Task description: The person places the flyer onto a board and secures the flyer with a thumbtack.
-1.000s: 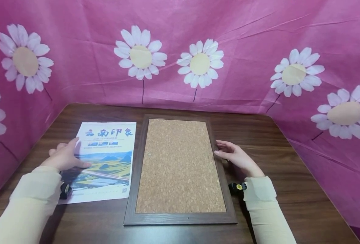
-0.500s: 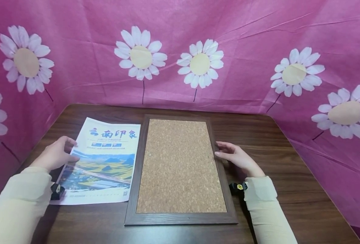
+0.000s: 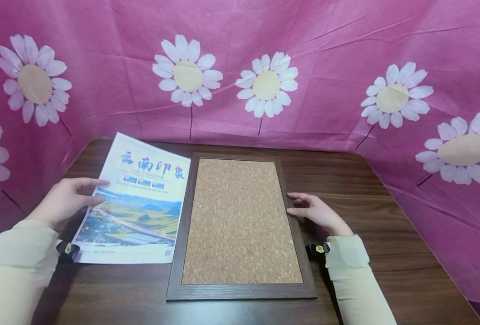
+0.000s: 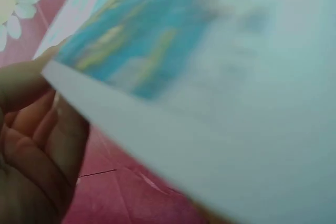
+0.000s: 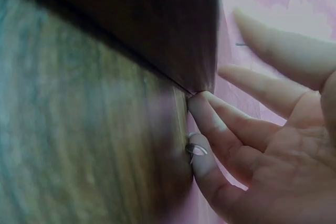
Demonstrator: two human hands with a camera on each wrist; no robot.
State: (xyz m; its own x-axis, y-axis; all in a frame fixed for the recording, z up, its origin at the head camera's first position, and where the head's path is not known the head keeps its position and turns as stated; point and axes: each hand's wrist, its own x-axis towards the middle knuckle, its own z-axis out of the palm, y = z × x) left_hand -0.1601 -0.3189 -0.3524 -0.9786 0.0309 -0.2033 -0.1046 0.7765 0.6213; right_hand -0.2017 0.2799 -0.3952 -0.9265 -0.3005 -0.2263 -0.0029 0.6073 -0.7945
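My left hand (image 3: 62,198) pinches the left edge of a printed poster (image 3: 138,198), thumb on the front and fingers behind. Its far end rises off the table, and the sheet's right edge lies beside a cork board (image 3: 241,225) in a brown frame. The left wrist view shows the poster (image 4: 157,51) close and blurred, its edge at my thumb. My right hand (image 3: 319,212) is at the board's right side. In the right wrist view, fingertips (image 5: 202,106) touch the frame's edge (image 5: 173,19) near the tabletop, while the thumb stands apart from it.
The dark wood-grain table (image 3: 370,253) carries the board and poster. A pink cloth (image 3: 329,40) printed with large white daisies hangs around the back and sides. Wrist cameras (image 3: 319,249) are strapped at both cuffs.
The left hand has shifted left from lying over the poster to pinching its edge. The poster's far end has risen and the sheet has tilted. The right hand and board have stayed nearly still.
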